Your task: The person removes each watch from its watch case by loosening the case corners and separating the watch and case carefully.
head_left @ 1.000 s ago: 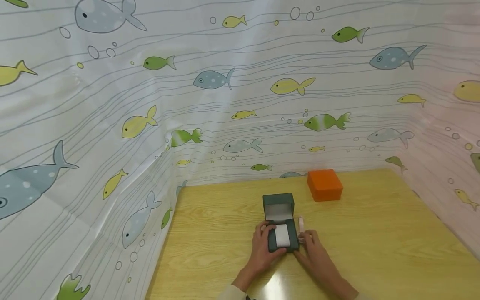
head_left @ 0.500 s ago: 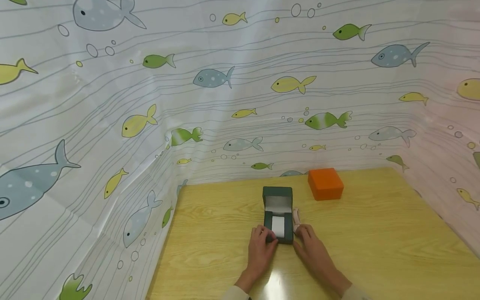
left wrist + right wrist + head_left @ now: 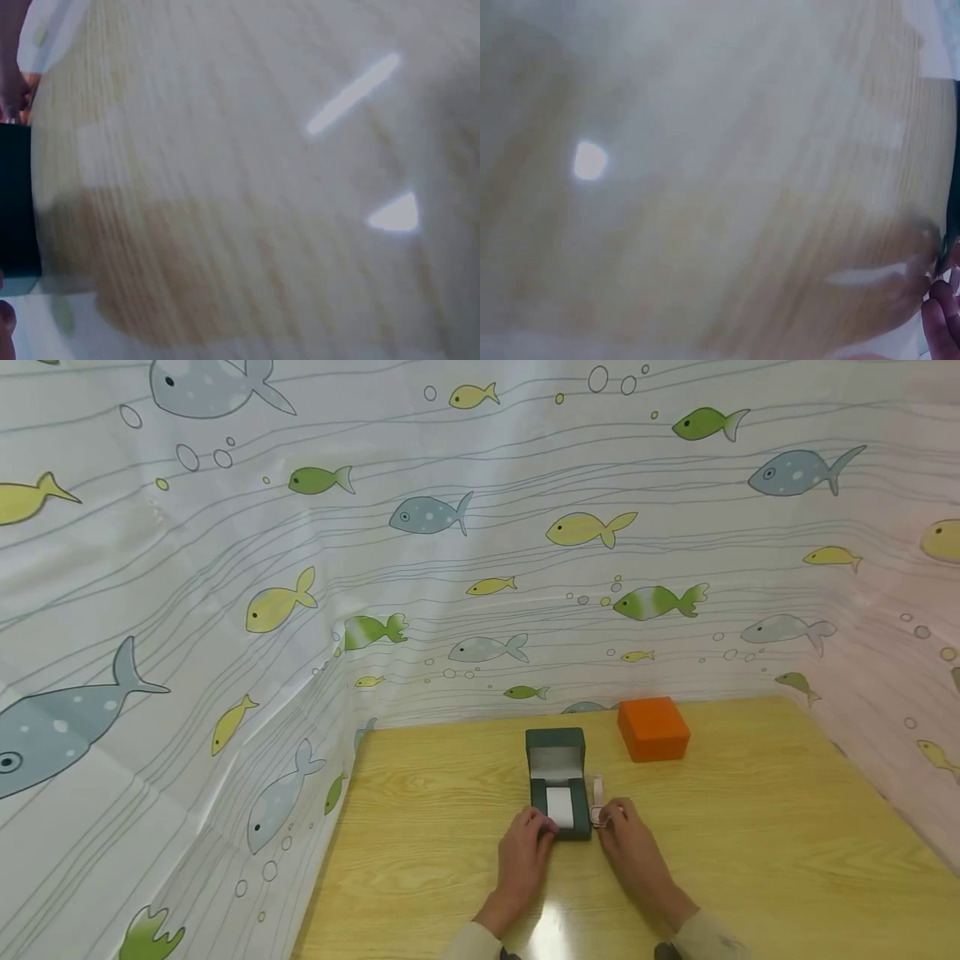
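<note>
A dark green watch box (image 3: 580, 806) stands with its lid (image 3: 555, 737) raised and a white cushion (image 3: 559, 807) inside. My left hand (image 3: 519, 852) grips the near left corner of the box, thumb along the front. Just right of the box lies a wristwatch with a pale pink strap (image 3: 597, 789), its strap stretched away from me. My right hand (image 3: 633, 843) pinches the watch near its round case. In the left wrist view the box's dark side (image 3: 16, 202) shows at the left edge; in the right wrist view only some fingers (image 3: 941, 322) show.
An orange box (image 3: 654, 729) sits farther back, to the right of the watch box. The wood-grain table (image 3: 427, 827) is glossy. A white fish-patterned sheet (image 3: 480, 610) walls it in at the back and both sides.
The watch box has slid away from me and stopped. My left hand has shifted from its left side to the near corner. My right hand has stayed at the watch, moving slightly away.
</note>
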Motion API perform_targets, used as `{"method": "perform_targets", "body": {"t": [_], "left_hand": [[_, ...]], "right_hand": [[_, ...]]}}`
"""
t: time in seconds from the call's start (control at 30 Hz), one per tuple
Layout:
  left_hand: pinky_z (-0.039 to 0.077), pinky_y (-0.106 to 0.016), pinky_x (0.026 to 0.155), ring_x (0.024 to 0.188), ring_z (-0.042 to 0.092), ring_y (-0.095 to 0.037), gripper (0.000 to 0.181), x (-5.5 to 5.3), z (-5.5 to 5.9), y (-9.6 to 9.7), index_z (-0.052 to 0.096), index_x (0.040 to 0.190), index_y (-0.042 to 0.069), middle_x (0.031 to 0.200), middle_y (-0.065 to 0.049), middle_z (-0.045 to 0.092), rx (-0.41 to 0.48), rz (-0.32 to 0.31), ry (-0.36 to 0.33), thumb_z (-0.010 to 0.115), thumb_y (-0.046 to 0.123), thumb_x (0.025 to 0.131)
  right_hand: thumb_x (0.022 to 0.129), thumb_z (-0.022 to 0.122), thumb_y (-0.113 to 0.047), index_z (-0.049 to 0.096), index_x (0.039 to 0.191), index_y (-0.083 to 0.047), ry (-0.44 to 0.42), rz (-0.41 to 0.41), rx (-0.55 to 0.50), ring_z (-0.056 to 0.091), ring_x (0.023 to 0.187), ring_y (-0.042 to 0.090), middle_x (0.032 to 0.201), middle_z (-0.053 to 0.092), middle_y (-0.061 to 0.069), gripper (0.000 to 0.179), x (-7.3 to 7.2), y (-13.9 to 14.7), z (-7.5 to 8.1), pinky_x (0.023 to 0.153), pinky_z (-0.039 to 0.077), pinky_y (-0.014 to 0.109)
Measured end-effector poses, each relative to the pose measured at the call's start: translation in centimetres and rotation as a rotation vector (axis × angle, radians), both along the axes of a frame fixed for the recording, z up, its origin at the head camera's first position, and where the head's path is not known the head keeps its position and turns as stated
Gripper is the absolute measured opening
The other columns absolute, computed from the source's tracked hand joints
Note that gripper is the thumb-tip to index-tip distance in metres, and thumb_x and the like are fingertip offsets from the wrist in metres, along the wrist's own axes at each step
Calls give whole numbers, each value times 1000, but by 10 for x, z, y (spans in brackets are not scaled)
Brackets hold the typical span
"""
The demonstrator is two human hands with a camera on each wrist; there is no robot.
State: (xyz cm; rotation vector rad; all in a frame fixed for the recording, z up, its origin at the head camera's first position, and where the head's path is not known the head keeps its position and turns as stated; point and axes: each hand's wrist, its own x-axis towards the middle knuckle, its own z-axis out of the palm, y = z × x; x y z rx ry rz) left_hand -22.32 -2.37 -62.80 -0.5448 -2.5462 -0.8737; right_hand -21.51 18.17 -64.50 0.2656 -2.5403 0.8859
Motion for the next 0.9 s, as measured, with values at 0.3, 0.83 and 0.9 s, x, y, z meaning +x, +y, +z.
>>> {"method": "perform_targets", "body": {"t": [0.3,0.83,0.9], "left_hand": [[55,-23,73,85,67,-12,15,-16,4,5,74,89,14,90,2,64,-23,-7,81,75,-2,87],[50,-34,87,110,57,-19,38,-16,0,3,64,119,27,121,3,58,-496,34,145,77,16,85],[50,-35,89,115,56,-19,38,-14,-1,2,65,119,27,124,3,60,-536,43,178,77,17,84]], "right_hand": [[88,76,-2,63,101,-9,-60,-19,40,61,86,14,102,62,4,20,-18,3,0,75,57,37],[87,76,-7,74,89,-9,73,-20,128,63,104,28,112,71,10,4,-8,-1,-5,86,57,47],[86,77,-9,75,93,-8,98,10,165,65,110,31,118,72,12,7,-5,-2,-6,91,57,49]]}}
